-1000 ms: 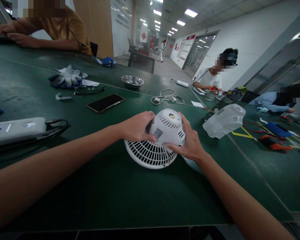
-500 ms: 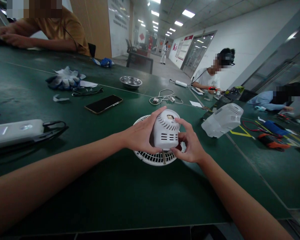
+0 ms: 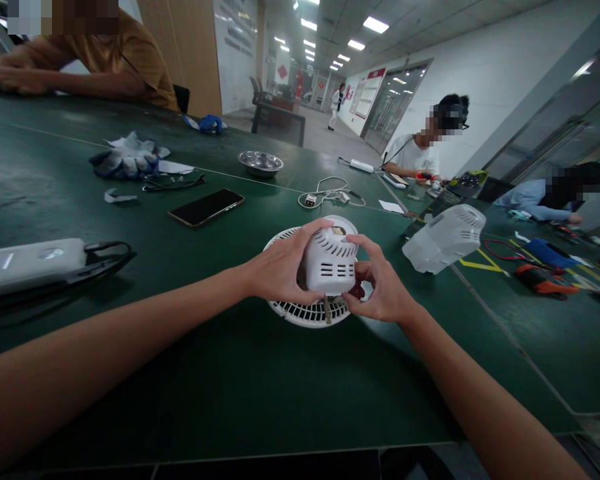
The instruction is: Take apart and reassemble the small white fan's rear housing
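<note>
A white slotted motor housing (image 3: 331, 263) of a small fan stands above a round white fan grille (image 3: 307, 315) on the green table. My left hand (image 3: 285, 263) grips the housing from the left, its thumb along the lower front edge. On the other side my right hand (image 3: 380, 283) holds it too, with index finger near the top and thumb low at the front. Through an opening in the housing's top something pale shows. A thin brownish strip hangs below its front edge, over the grille. Both hands cover the housing's sides.
To the right lies a white plastic casing (image 3: 445, 240). Farther off are a phone (image 3: 207, 208), a metal bowl (image 3: 261, 163), a white cable (image 3: 330, 195) and gloves (image 3: 127, 157). A white device (image 3: 35, 267) with a black strap lies left. Other people sit around the table.
Both hands keep their hold on the housing, which has hardly moved. The view has shifted slightly. In the background a walking person has moved to the right.
</note>
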### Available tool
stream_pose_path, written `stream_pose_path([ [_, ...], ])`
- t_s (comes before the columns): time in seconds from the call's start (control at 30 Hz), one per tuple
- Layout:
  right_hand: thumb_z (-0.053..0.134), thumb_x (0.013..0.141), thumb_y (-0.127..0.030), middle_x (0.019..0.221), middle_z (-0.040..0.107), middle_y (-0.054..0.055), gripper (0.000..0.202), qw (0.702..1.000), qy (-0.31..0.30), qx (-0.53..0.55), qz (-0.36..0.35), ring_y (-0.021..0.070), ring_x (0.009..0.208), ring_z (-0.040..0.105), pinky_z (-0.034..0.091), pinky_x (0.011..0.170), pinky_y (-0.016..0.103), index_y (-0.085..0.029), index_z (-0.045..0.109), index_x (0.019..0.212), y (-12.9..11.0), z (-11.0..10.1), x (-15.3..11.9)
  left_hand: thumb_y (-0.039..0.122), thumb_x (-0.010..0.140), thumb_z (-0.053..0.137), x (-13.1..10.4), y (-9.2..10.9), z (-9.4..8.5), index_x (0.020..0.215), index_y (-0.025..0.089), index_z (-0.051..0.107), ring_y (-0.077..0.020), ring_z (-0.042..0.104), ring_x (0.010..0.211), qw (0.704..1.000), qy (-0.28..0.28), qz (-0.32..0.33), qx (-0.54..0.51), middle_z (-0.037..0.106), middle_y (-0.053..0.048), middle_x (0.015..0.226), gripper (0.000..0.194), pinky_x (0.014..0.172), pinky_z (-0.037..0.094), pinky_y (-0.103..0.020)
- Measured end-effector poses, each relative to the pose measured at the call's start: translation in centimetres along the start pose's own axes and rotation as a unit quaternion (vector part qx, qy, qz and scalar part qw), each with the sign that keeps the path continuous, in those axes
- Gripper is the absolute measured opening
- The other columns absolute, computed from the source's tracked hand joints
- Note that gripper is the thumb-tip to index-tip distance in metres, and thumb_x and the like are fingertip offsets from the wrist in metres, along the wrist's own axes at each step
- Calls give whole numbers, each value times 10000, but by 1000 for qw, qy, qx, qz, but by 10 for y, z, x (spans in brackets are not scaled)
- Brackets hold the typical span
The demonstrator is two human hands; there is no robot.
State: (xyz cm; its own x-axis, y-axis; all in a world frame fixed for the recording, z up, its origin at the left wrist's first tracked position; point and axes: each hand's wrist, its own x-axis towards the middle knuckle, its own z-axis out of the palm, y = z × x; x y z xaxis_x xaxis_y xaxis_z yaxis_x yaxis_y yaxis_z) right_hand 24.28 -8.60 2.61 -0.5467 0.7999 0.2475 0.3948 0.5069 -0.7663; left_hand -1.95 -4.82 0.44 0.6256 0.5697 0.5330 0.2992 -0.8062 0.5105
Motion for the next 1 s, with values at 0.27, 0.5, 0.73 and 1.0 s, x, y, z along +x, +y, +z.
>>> stream_pose_path([
  [0.27,780,766,-208,715,644,-66,955,1000,-16,-11,-9,149,530,598,530,472,277,-327,263,1560,0,-4,2,441,686,853,2,1,4,1568,251,169,-400,616,1226,1000,26,8,0,462,-206,1543,1132,1026,515,-530],
  [0.5,775,802,-196,747,659,-68,915,998,-30,-47,-19,159,564,635,547,497,287,-329,245,1535,-3,-7,3,479,706,851,1,0,2,1586,249,159,-412,600,1252,1000,21,14,-4,458,-214,1550,1143,1047,504,-551],
  [0.73,784,835,-285,879,706,-21,858,997,-42,-58,-27,173,621,657,534,525,302,-333,249,1505,-1,-12,4,637,670,873,1,-16,-2,1612,271,165,-454,567,1309,1000,-11,13,-10,417,-217,1610,1234,1090,470,-603],
  [1.0,879,705,-555,1146,699,63,951,980,106,-164,-36,268,802,726,589,714,423,-317,347,1457,6,6,8,641,770,814,1,-11,-1,1602,314,246,-393,617,1197,998,6,-23,50,550,-155,1431,1059,992,514,-579],
])
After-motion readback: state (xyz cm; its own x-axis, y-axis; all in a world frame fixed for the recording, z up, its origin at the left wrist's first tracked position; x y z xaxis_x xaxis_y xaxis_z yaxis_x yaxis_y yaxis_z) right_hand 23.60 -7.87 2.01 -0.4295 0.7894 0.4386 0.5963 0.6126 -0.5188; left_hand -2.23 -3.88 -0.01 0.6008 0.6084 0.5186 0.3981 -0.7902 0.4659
